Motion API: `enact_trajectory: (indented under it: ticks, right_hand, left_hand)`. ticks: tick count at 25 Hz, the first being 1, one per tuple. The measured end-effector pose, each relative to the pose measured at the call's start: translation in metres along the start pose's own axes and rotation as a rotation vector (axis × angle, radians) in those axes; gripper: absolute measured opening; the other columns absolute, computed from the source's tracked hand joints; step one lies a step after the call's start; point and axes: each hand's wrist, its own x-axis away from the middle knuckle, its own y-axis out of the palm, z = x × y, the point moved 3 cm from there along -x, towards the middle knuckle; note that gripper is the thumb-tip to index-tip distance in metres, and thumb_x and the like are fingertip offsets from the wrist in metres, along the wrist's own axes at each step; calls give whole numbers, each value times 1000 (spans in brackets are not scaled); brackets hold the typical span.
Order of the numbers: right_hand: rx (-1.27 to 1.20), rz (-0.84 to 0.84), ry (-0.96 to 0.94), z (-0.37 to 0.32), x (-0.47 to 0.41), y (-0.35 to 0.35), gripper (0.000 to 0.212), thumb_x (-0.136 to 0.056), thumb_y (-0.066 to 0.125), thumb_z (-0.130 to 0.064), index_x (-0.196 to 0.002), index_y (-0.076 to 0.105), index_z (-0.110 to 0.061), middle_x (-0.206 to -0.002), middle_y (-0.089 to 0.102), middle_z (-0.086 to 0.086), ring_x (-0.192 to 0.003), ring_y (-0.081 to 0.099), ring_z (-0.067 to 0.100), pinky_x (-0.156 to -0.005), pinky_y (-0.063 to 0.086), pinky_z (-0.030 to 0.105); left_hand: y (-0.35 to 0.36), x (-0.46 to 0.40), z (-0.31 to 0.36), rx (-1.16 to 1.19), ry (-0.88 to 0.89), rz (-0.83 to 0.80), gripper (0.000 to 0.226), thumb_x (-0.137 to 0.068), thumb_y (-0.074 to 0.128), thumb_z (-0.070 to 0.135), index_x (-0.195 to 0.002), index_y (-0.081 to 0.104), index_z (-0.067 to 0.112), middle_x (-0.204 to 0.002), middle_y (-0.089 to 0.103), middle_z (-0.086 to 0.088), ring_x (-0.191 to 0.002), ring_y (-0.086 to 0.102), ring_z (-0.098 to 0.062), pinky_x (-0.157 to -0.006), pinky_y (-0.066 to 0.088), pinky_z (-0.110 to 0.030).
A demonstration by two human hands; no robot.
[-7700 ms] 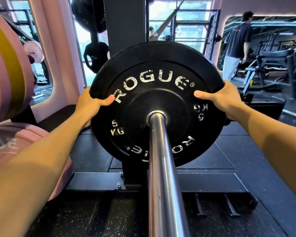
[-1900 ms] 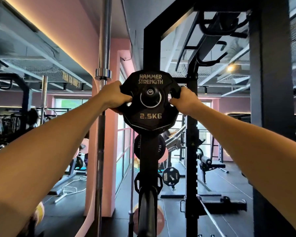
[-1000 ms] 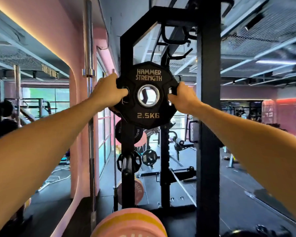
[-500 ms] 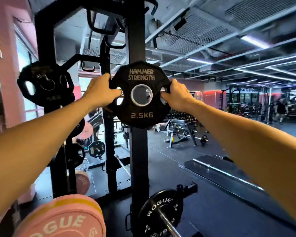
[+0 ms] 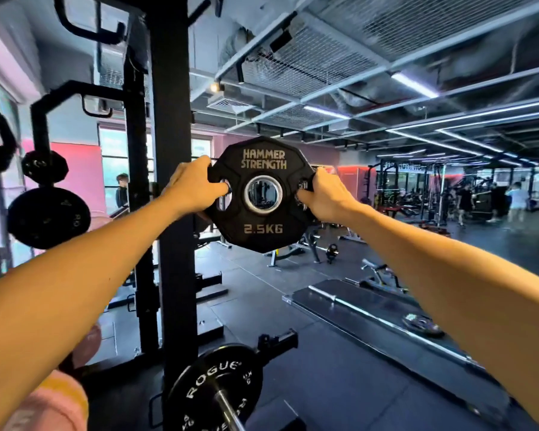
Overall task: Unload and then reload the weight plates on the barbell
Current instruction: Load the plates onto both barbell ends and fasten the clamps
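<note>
Swinging 2.5KG plate point(image 5: 263, 194) rightward, both hands gripping

Two hands point(image 5: 196, 185) point(image 5: 324, 194), one 2.5 kg plate point(image 5: 263, 219), one Rogue plate point(image 5: 213, 387), three racked black plates point(image 5: 49, 217).

Head view, facing forward across gym, arm's-reach close.

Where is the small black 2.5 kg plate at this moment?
In the head view, the black ten-sided 2.5 kg plate is held up at the centre between the left hand and right hand, right of the black rack post.
</note>
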Motion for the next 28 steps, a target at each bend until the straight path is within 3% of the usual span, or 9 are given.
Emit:
enact_trajectory:
  ticks: [6, 10, 15, 18, 21, 25, 28]
  right_hand:
    - [-5, 21, 16, 71, -30, 2, 29, -94, 59, -22, -103, 34, -9, -103, 54, 13, -96, 59, 34, -86, 52, 52]
    - [11, 11, 15, 116, -75, 29, 28, -94, 59, -23, -106, 41, -5, -107, 57, 17, -98, 59, 36, -86, 50, 51]
    - [-48, -40, -48, 142, -124, 69, 27, -93, 59, -22, -104, 41, -5, -107, 59, 20, -94, 60, 39, -80, 52, 50]
    - [-90, -92, -73, 154, -152, 103, 27, -93, 59, -22, -106, 43, -3, -104, 59, 19, -92, 60, 38, -77, 52, 47]
    - [-137, -132, -133, 164, -174, 135, 25, -93, 58, -24, -103, 42, -6, -99, 56, 14, -88, 57, 35, -75, 50, 44]
    - [-213, -224, -271, 168, -198, 179, 27, -94, 57, -26, -104, 44, -4, -103, 60, 20, -91, 58, 40, -78, 50, 48]
    - [-255, -274, -327, 172, -195, 207, 25, -97, 54, -27, -103, 40, -7, -99, 55, 16, -88, 54, 35, -69, 41, 40]
  left_hand:
    - [73, -35, 17, 25, 26, -27, 24, -84, 67, 25, -91, 51, 10, -88, 60, -10, -83, 57, -33, -68, 47, -36]
    - [121, -67, 5, 15, 46, -24, 18, -84, 66, 21, -86, 49, 19, -82, 58, -2, -71, 56, -20, -56, 41, -29]
    - [154, -97, -27, -75, -16, -10, 27, -81, 68, 28, -98, 56, 11, -91, 64, -10, -82, 60, -30, -72, 53, -43]
    - [169, -104, -44, -112, -64, 7, 22, -83, 68, 25, -91, 54, 11, -81, 61, -6, -73, 57, -25, -57, 42, -33]
    - [179, -101, -58, -158, -127, 44, 21, -84, 67, 22, -86, 47, 17, -73, 54, 1, -65, 51, -13, -53, 37, -29]
    - [189, -89, -82, -260, -229, 94, 24, -82, 67, 23, -92, 50, 9, -83, 62, -12, -77, 59, -30, -67, 49, -44]
    - [197, -75, -95, -333, -294, 113, 27, -82, 67, 23, -95, 51, 6, -85, 63, -18, -80, 60, -37, -68, 48, -50]
